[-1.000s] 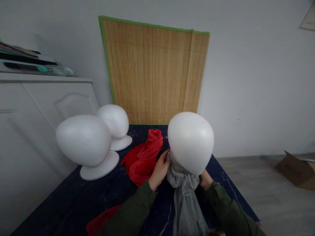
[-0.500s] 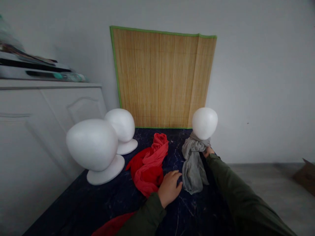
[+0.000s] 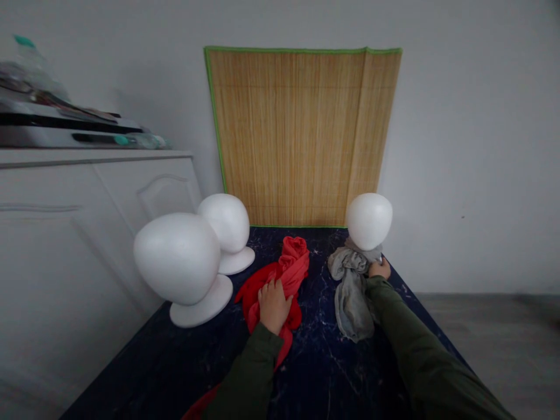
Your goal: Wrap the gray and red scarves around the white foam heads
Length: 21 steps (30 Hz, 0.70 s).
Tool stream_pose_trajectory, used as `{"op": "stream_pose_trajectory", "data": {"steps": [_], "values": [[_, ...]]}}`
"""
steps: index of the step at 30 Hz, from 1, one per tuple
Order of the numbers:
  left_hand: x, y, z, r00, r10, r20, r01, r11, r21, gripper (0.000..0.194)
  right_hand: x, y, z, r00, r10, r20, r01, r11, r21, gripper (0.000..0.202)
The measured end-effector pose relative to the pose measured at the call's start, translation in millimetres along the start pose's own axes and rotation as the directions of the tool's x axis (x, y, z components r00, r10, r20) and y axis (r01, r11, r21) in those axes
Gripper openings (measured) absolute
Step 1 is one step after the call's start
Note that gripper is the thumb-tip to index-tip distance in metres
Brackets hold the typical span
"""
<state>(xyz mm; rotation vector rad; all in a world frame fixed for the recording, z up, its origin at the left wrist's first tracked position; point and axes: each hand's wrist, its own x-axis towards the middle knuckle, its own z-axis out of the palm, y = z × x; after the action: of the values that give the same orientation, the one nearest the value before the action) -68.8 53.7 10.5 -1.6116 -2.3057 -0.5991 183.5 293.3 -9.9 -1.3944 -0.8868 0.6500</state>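
A red scarf [image 3: 296,265], heaped at the center of the frame on a dark counter [image 3: 319,356], is touched by the left hand [image 3: 274,306], its thumb and fingers apart. At right, a gray scarf [image 3: 353,306] is wrapped below a white dummy head [image 3: 370,221] and touched by the right hand [image 3: 380,268], whose grip cannot be told. Both cloths can be judged light, soft and easily creased, best held by their thick folds; the smooth head is best steadied low.
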Motion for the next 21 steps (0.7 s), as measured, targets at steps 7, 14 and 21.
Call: {"op": "stream_pose_trajectory", "data": {"steps": [7, 14, 21], "values": [[2, 11, -14.4, 0.981, 0.109, -0.160, -0.125, 0.988, -0.092, 0.016, -36, -11, -34, 1.000, -0.007, 0.015, 0.006, 0.998, 0.068, 0.044], [-27, 43, -32.2, 0.825, 0.496, -0.272, -0.563, 0.765, -0.313, 0.019, -121, -39, -59, 0.804, 0.101, 0.586, -0.178, 0.981, 0.074, 0.058], [-55, 65, -41.0, 0.696, 0.718, 0.033, -0.473, 0.491, -0.732, 0.029, -174, -41, -70, 0.135, 0.166, 0.977, -0.645, 0.763, -0.040, 0.033]]}}
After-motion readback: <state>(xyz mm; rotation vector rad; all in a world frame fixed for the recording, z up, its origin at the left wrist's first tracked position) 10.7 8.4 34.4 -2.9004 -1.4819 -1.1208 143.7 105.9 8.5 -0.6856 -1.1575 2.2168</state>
